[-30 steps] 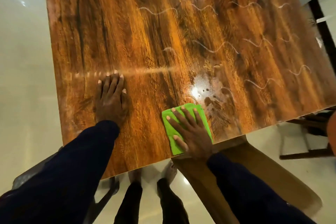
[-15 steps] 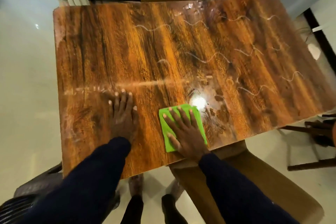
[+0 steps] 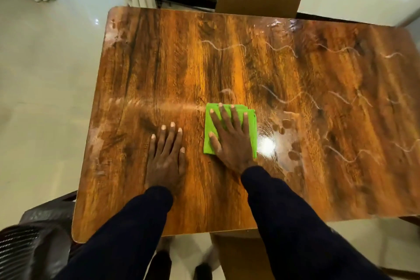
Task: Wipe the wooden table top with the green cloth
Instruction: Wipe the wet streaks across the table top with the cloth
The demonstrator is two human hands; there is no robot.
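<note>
The right hand (image 3: 234,143) lies flat with fingers spread on the folded green cloth (image 3: 251,125), pinning it mid-table (image 3: 318,188), while the left hand (image 3: 166,157) rests open-palmed and empty just beside it on wet, streaked wood.

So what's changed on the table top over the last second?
The right hand has pushed the green cloth away from the near edge toward the middle of the table, up to the pale streak. Nothing was picked up or released. The left hand stays flat on the wood, and the wavy marks on the far right remain unwiped.
</note>
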